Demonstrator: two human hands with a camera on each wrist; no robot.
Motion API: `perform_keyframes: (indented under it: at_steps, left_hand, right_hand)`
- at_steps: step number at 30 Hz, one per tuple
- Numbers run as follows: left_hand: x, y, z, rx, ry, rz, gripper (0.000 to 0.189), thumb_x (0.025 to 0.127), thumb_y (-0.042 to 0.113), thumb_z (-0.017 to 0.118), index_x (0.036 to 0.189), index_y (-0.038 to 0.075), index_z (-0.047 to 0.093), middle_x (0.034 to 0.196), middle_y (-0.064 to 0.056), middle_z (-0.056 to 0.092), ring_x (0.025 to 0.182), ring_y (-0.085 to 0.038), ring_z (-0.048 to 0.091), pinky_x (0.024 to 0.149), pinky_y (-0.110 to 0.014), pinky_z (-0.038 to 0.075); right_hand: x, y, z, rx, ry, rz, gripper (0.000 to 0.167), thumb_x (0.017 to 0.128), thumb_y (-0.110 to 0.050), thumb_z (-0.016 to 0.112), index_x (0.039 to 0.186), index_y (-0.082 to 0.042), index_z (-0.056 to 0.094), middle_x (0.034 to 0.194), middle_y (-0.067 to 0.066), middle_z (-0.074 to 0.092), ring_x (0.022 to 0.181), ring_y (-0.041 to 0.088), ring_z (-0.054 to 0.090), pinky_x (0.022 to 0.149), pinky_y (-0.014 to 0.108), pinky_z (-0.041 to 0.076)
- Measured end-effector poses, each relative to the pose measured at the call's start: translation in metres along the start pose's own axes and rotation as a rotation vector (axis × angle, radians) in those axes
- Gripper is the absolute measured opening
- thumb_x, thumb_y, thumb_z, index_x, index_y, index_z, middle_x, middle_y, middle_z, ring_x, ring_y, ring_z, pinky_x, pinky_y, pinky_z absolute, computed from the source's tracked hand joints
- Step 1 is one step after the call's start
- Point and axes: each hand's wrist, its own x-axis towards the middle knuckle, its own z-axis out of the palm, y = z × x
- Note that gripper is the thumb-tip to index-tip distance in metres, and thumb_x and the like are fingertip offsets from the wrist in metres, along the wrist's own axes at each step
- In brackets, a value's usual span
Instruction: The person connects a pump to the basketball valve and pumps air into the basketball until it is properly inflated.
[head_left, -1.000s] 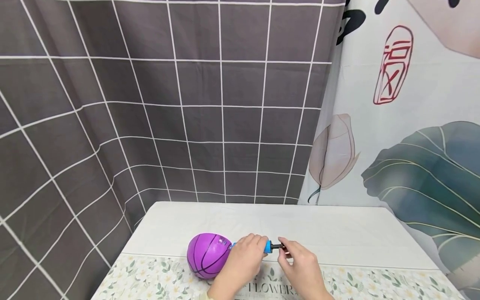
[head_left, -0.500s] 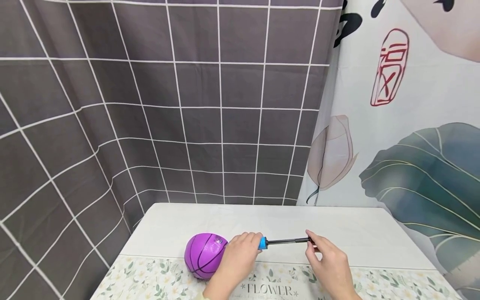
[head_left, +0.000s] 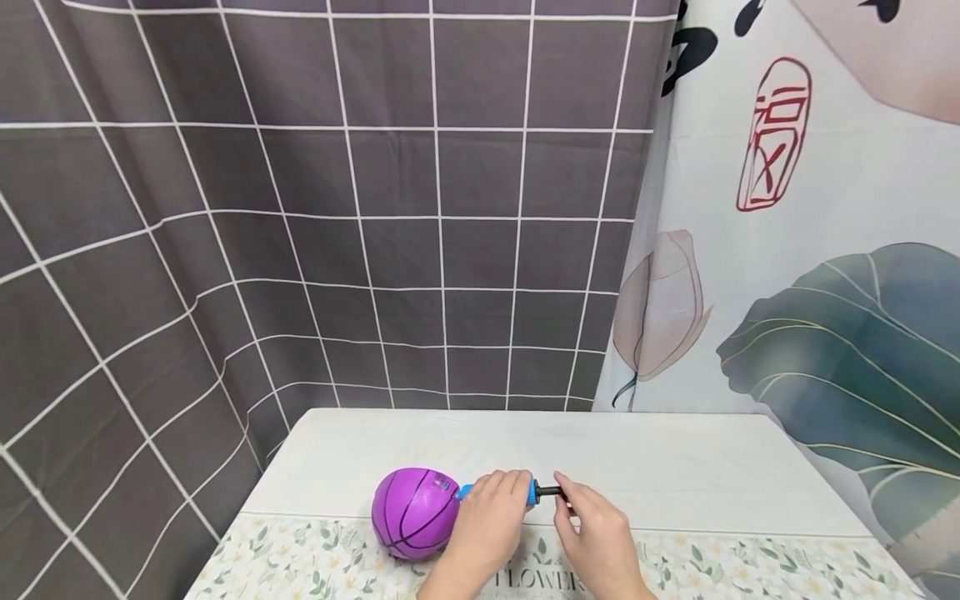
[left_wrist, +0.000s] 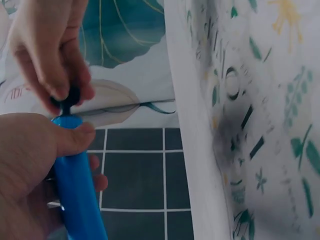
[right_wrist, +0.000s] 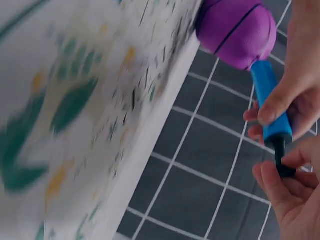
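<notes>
Over tbl (head_left: 660,467), 1 ball (head_left: 415,512), 1 pump (right_wrist: 265,77): L hand (head_left: 491,517) grips barrel (left_wrist: 76,187), R hand (head_left: 596,529) pinches handle (right_wrist: 286,171).

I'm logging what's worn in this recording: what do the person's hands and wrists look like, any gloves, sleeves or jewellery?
Bare, as far as they show: on the left hand and the right hand I see no gloves, rings, bracelets, markings or cables. No sleeve reaches into view either; anything worn further up is out of frame.
</notes>
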Motion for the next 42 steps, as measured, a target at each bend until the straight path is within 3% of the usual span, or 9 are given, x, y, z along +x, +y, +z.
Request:
perform_keyframes:
  at_steps: [8, 12, 16, 23, 32, 37, 42]
  left_hand:
    - [-0.001, -0.008, -0.003, -0.030, -0.015, -0.057, 0.042, 0.083, 0.029, 0.081, 0.119, 0.013, 0.066, 0.110, 0.003, 0.067, 0.106, -0.013, 0.065, 0.105, -0.033, 0.051]
    - [-0.002, -0.010, -0.004, -0.013, -0.013, -0.083, 0.044, 0.082, 0.029, 0.081, 0.120, 0.014, 0.066, 0.110, 0.002, 0.070, 0.103, -0.014, 0.066, 0.101, -0.033, 0.053]
    - [-0.002, -0.009, -0.003, -0.015, 0.038, -0.080, 0.045, 0.080, 0.027, 0.083, 0.119, 0.012, 0.067, 0.113, 0.000, 0.073, 0.103, -0.016, 0.069, 0.096, -0.035, 0.056]
    - [-0.003, -0.005, 0.001, 0.013, 0.067, -0.064, 0.042, 0.082, 0.025, 0.083, 0.116, 0.008, 0.068, 0.107, -0.003, 0.073, 0.097, -0.018, 0.070, 0.092, -0.035, 0.058]
    - [-0.002, 0.006, 0.000, -0.001, 0.088, -0.006, 0.039, 0.083, 0.026, 0.082, 0.113, 0.007, 0.068, 0.101, -0.001, 0.072, 0.090, -0.014, 0.068, 0.086, -0.031, 0.059]
    - [-0.002, 0.001, -0.002, -0.032, 0.060, -0.007, 0.041, 0.080, 0.027, 0.083, 0.114, 0.011, 0.068, 0.101, 0.003, 0.072, 0.091, -0.012, 0.067, 0.088, -0.028, 0.057]
    - [-0.002, -0.004, -0.003, -0.030, 0.035, -0.036, 0.041, 0.079, 0.028, 0.083, 0.115, 0.012, 0.068, 0.103, 0.003, 0.072, 0.093, -0.012, 0.068, 0.090, -0.029, 0.057]
  right_hand:
    - [0.006, 0.016, -0.014, -0.040, -0.005, 0.016, 0.037, 0.072, 0.007, 0.078, 0.108, 0.000, 0.075, 0.089, 0.006, 0.076, 0.067, 0.009, 0.070, 0.060, 0.012, 0.055]
    - [0.008, 0.030, -0.031, -0.078, 0.015, 0.061, 0.038, 0.073, 0.008, 0.077, 0.110, -0.001, 0.075, 0.090, 0.008, 0.077, 0.064, 0.013, 0.071, 0.056, 0.016, 0.055]
    - [0.008, 0.037, -0.040, -0.085, 0.039, 0.088, 0.040, 0.073, 0.010, 0.076, 0.112, -0.001, 0.075, 0.090, 0.009, 0.077, 0.063, 0.015, 0.071, 0.054, 0.014, 0.053]
    - [0.005, 0.026, -0.026, -0.082, 0.061, 0.091, 0.038, 0.074, 0.011, 0.075, 0.111, 0.002, 0.074, 0.089, 0.011, 0.076, 0.063, 0.014, 0.070, 0.056, 0.020, 0.057]
    - [-0.001, -0.004, -0.003, -0.038, -0.044, 0.076, 0.038, 0.073, 0.008, 0.080, 0.110, 0.001, 0.074, 0.086, 0.005, 0.075, 0.066, 0.009, 0.069, 0.058, 0.010, 0.053]
    - [0.001, 0.003, -0.008, -0.029, -0.060, 0.066, 0.038, 0.071, 0.008, 0.082, 0.107, -0.001, 0.075, 0.086, 0.002, 0.074, 0.069, 0.008, 0.070, 0.059, 0.009, 0.053]
    - [0.005, 0.022, -0.027, -0.074, -0.013, 0.062, 0.039, 0.072, 0.009, 0.079, 0.109, 0.000, 0.074, 0.089, 0.007, 0.076, 0.069, 0.013, 0.071, 0.059, 0.014, 0.056]
